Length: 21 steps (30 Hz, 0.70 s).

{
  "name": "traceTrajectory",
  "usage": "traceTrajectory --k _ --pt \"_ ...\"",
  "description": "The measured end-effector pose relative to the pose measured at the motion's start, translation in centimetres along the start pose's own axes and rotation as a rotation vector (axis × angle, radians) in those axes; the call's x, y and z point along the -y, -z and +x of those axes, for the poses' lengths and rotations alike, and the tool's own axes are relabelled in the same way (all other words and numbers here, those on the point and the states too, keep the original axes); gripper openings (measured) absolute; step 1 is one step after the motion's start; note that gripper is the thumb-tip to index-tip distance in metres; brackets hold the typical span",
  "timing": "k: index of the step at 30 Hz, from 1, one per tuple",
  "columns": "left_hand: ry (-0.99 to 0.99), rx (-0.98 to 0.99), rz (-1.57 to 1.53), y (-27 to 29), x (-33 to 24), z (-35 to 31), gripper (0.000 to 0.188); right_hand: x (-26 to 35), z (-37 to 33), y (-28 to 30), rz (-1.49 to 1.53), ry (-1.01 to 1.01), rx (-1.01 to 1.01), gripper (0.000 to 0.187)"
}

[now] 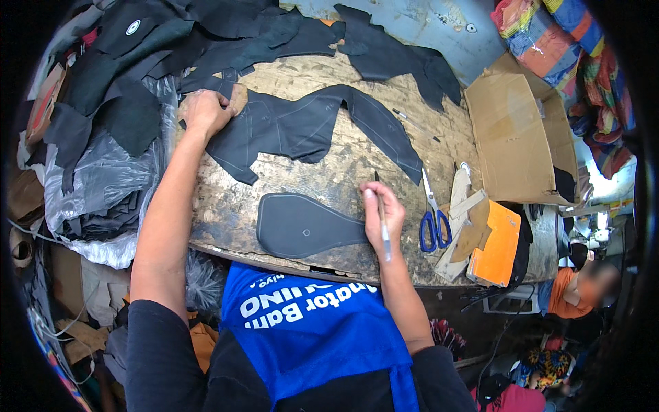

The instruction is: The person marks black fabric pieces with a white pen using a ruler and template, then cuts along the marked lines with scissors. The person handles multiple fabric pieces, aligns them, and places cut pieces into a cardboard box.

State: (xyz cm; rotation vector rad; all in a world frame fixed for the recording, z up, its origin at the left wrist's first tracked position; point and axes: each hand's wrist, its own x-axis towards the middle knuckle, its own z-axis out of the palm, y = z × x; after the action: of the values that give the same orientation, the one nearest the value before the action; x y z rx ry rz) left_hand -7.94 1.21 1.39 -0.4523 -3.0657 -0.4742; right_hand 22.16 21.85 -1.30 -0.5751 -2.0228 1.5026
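My left hand (209, 112) is at the far left of the table, its fingers bent and closed at the left end of a black leather piece (295, 127). Pale lines are drawn on that irregular piece. In my right hand (384, 214) is a pen (386, 240), its dark tip pointing away from me and its clear end toward my wrist. Just left of this hand lies a black sole-shaped piece (302, 225) with a pale outline and a small mark. Scissors with blue handles (435, 230) lie to its right.
Black leather scraps (405, 58) cover the table's far edge, and more pile up at left over a clear plastic bag (110, 185). Another pen (415, 126) lies farther back. At right are an opened cardboard box (511, 137), an orange pad (495, 244) and tan templates (473, 233).
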Motion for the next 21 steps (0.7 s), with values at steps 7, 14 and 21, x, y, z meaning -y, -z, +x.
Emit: traceTrajectory --k 7,14,21 --pt "-0.01 0.02 -0.24 2.0 -2.6 -5.7 0.06 2.5 -2.6 0.0 -0.557 0.325 0.237 0.031" --pt "-0.171 0.343 -0.289 1.0 -5.1 -17.3 0.046 2.6 -2.6 0.0 -0.424 0.174 0.212 0.017" --pt "-0.01 0.693 -1.141 4.7 -3.3 -17.3 0.018 7.7 -1.7 4.2 0.101 -0.134 0.344 0.009"
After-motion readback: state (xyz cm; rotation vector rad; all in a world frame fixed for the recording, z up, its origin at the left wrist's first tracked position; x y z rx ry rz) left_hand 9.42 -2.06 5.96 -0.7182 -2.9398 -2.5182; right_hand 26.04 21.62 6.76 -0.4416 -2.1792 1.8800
